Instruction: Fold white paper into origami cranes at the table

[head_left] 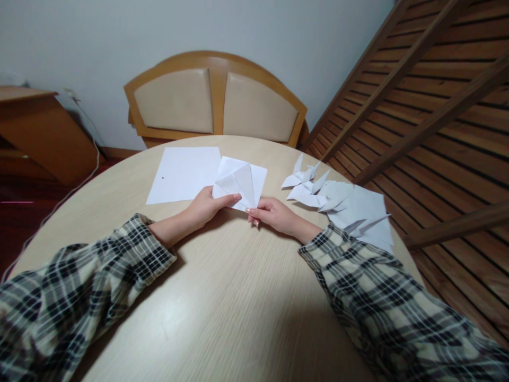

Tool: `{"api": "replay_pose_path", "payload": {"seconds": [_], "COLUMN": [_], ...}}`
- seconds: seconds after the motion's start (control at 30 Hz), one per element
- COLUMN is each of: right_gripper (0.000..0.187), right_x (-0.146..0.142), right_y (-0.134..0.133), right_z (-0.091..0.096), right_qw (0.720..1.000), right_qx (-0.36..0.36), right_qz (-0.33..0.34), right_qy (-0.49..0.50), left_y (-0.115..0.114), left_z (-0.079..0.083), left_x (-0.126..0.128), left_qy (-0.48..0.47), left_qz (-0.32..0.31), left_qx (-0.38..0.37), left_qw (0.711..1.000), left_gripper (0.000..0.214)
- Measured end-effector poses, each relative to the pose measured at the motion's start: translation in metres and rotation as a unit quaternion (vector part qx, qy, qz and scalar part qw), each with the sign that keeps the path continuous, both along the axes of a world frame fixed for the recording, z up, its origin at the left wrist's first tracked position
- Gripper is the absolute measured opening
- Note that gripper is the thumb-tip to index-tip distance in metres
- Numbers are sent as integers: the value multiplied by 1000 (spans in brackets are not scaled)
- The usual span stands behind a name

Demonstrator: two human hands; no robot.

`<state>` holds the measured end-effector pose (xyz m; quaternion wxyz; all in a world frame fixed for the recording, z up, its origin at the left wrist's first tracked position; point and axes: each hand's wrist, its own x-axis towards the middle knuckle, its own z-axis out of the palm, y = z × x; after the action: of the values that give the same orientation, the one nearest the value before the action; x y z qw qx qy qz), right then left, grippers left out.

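Between my two hands is a folded sheet of white paper (243, 180), held a little above the table with a creased triangular flap facing me. My left hand (210, 206) grips its lower left side, the thumb lying across the folds and the fingers hidden behind. At the bottom corner my right hand (271, 213) pinches the paper between thumb and fingers. A flat white sheet (185, 172) lies just behind and to the left of my left hand, with a small dark spot near its left edge.
Several folded white paper cranes (308, 193) sit right of my hands, some resting on a stack of white paper (368, 209). The round wooden table (222, 307) has a padded chair (217, 101) at its far side. A slatted wooden screen (437, 116) stands at right.
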<state>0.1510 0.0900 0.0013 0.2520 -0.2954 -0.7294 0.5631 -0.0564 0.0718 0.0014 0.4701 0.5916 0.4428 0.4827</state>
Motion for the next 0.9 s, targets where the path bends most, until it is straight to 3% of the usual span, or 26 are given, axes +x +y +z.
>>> {"api": "replay_pose_path", "payload": {"seconds": [0.67,0.9], "right_gripper": [27,39], "right_x": [1,1], "right_y": [-4,1], "right_z": [9,0], "right_qw": [1000,999], "right_qx": [4,-26], "right_qz": [12,-9], "right_qy": [-26,36], "left_y": [4,3], "left_z": [-6,-3], "left_x": [-4,-3], "left_qy": [-11,-30], "left_qz": [10,-18], "left_qx": [-1,-3], "left_qw": [1000,999], "left_gripper": [39,31]}}
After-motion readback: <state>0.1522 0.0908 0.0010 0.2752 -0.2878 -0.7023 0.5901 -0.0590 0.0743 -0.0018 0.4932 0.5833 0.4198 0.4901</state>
